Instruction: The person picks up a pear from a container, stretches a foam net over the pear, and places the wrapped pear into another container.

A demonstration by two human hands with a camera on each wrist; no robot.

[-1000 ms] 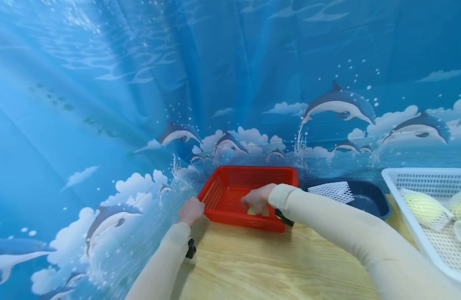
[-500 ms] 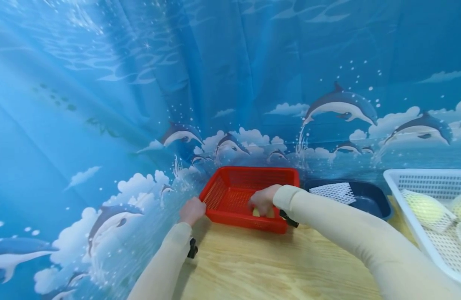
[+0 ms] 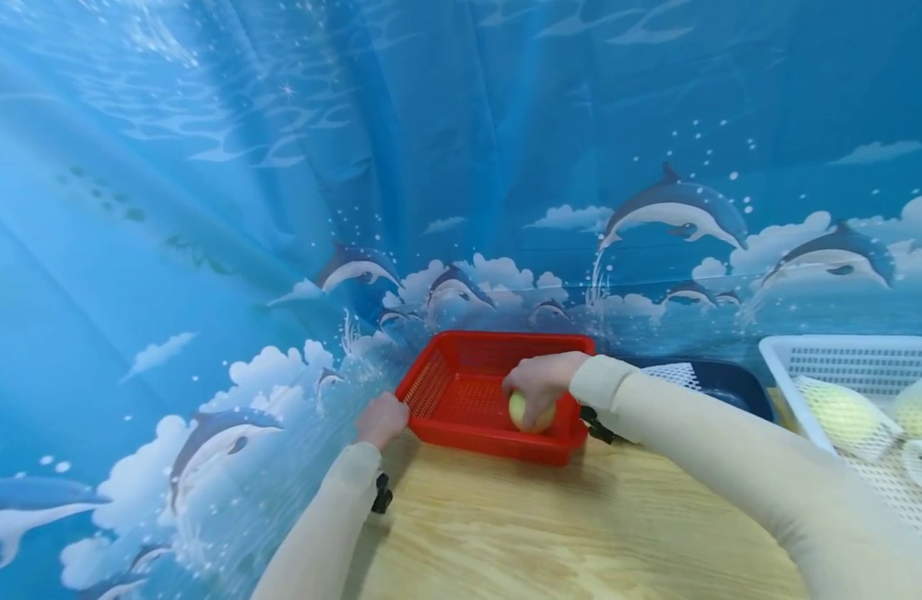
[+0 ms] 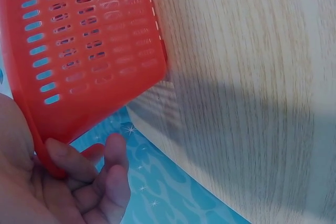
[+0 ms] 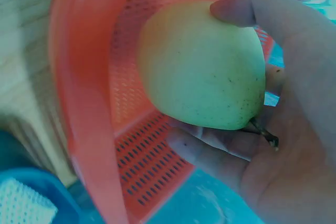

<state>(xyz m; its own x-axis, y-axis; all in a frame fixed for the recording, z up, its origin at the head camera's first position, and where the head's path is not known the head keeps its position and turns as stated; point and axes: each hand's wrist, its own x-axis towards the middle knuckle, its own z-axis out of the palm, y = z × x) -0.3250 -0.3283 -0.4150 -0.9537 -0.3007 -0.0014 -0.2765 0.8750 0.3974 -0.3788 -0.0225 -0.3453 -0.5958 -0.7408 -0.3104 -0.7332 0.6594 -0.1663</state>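
A pale yellow-green pear [image 5: 202, 69] with a dark stem is held in my right hand [image 3: 545, 379], thumb on one side and fingers on the other. It is in the right part of a red plastic basket [image 3: 479, 439], near the front wall. My left hand [image 3: 382, 419] grips the basket's left rim; in the left wrist view, its thumb and fingers [image 4: 116, 179] curl around the red rim. Whether the pear touches the basket floor cannot be made out.
Right of the basket, a dark blue tray [image 3: 734, 385] holds a white foam net [image 3: 680, 374]. Farther right, a white basket [image 3: 778, 360] contains net-wrapped yellow fruits [image 3: 839, 414]. A dolphin-print curtain [image 3: 498, 183] hangs behind the wooden table [image 3: 573, 533].
My right hand has shifted right and slightly up with the pear, and more of the pear shows. The left hand keeps its grip on the basket rim.
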